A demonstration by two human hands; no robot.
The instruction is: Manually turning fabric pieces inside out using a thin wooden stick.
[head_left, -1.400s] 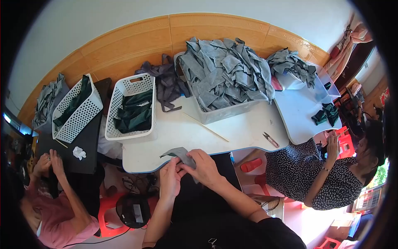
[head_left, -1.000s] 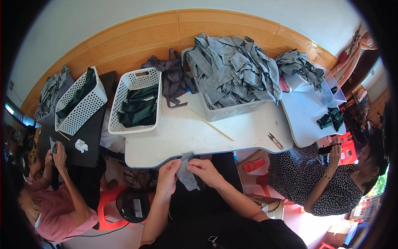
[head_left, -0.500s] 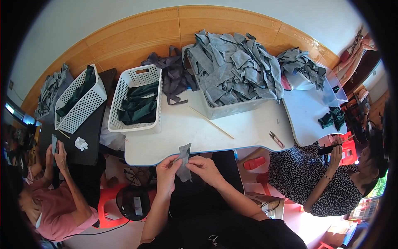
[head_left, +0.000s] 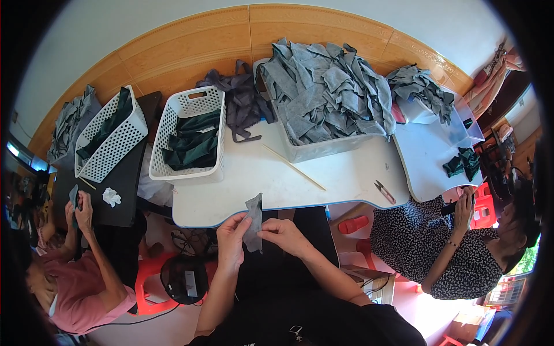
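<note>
A small grey fabric strip [head_left: 253, 214] hangs upright in front of me, just off the near edge of the white table [head_left: 231, 202]. My left hand [head_left: 232, 235] pinches its left side between thumb and fingers. At its right edge, my right hand [head_left: 285, 235] holds the strip with thumb and forefinger pressed together. Beyond my hands lie a thin wooden stick [head_left: 294, 168] and small thread snips [head_left: 385, 192]. A big bin [head_left: 329, 149] at the back is heaped with grey fabric pieces [head_left: 329, 86]. A white perforated basket [head_left: 188, 175] to the left holds dark green fabric [head_left: 190, 151].
Dark purple-grey strips [head_left: 245, 104] lie between basket and bin. Another white basket [head_left: 112, 144] stands on a black table [head_left: 124, 203] at left. A person in pink [head_left: 86, 294] and a person in a patterned dress [head_left: 415, 248] sit on either side, hands busy.
The strip has turned between my fingers: the dark green at its edge no longer shows, and its grey face is toward me. My hands have barely moved.
</note>
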